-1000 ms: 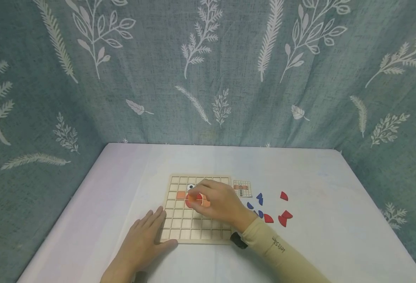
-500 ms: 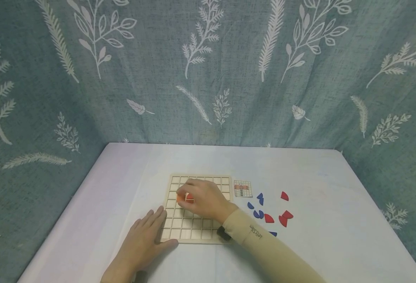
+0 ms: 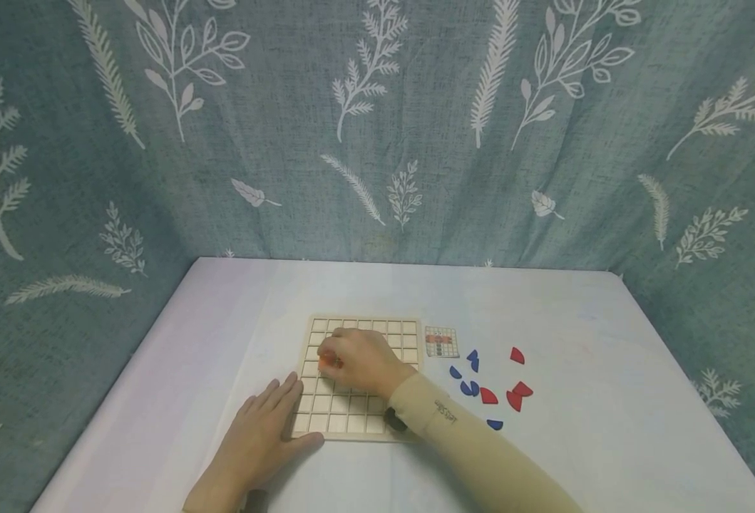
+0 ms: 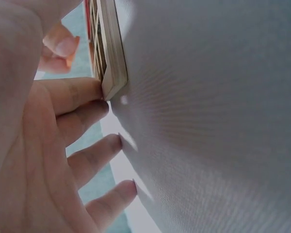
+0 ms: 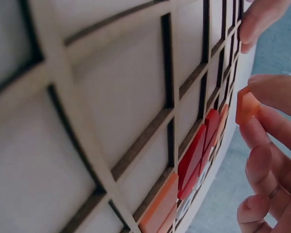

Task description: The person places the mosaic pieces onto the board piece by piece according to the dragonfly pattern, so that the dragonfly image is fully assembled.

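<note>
My right hand (image 3: 366, 362) is over the left part of a wooden grid board (image 3: 354, 425). Between thumb and fingers it pinches a small orange tile (image 5: 247, 106), held up off the grid in the right wrist view. Red pieces (image 5: 191, 158) and another orange tile (image 5: 160, 206) sit in the board's cells there; from the head view the hand covers most of them. My left hand (image 3: 257, 440) lies with its fingers spread on the table, at the board's lower left corner. In the left wrist view a fingertip of that hand (image 4: 48, 141) touches the board's edge.
A small pattern card (image 3: 441, 342) lies against the board's right side. Beyond it are several loose blue pieces (image 3: 466, 388) and several red quarter-round pieces (image 3: 489, 396) on the white table (image 3: 582, 342). A leaf-patterned curtain (image 3: 300, 178) surrounds the table.
My right hand has shifted left across the board with the orange tile, from over the red pieces to the left columns, and moved lower. The left hand has stayed in place.
</note>
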Motion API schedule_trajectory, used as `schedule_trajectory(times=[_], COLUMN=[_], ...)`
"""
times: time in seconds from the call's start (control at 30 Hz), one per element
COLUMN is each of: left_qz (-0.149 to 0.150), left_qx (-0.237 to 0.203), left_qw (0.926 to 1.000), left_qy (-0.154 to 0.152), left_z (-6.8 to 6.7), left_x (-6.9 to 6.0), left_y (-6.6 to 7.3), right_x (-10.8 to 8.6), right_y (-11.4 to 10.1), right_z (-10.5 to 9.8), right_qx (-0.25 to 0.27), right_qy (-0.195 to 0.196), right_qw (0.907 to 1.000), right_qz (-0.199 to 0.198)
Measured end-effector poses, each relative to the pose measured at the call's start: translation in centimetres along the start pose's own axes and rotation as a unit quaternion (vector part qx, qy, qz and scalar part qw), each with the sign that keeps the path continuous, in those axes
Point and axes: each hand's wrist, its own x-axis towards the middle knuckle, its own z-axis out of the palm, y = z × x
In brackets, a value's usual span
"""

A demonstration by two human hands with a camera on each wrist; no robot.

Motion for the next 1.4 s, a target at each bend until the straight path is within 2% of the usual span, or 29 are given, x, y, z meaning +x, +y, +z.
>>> schedule_trajectory(times=[0.27, 0.53, 0.8, 0.97, 1.17, 1.4], left_qz=[-0.001, 0.0, -0.003, 0.0, 0.003, 0.007], left_qx=[-0.004, 0.0, -0.002, 0.001, 0.004, 0.009], left_qw=[1.0, 1.0, 1.0, 1.0, 1.0, 0.9999], left_qy=[-0.002, -0.005, -0.008, -0.004, 0.002, 0.003], left_z=[0.06, 0.05, 0.14, 0.15, 0.06, 0.11], left_x=[-0.02, 0.02, 0.03, 0.02, -0.03, -0.05], left_y=[0.01, 0.01, -0.03, 0.02, 0.09, -0.03], right_x=[-0.01, 0.11, 0.05, 0.13, 0.11, -0.63], right_y=[0.0, -0.04, -0.09, -0.17, -0.3, -0.63], right_z=[0.4, 0.25, 0.26, 0.34, 0.33, -0.25], right_qx=[0.002, 0.005, 0.0, -0.004, -0.017, 0.005], right_qy=[-0.042, -0.048, -0.068, -0.086, -0.089, -0.091], right_qw=[0.9989, 0.9987, 0.9973, 0.9956, 0.9955, 0.9951], right_qz=[0.022, 0.016, 0.027, 0.037, 0.03, 0.038])
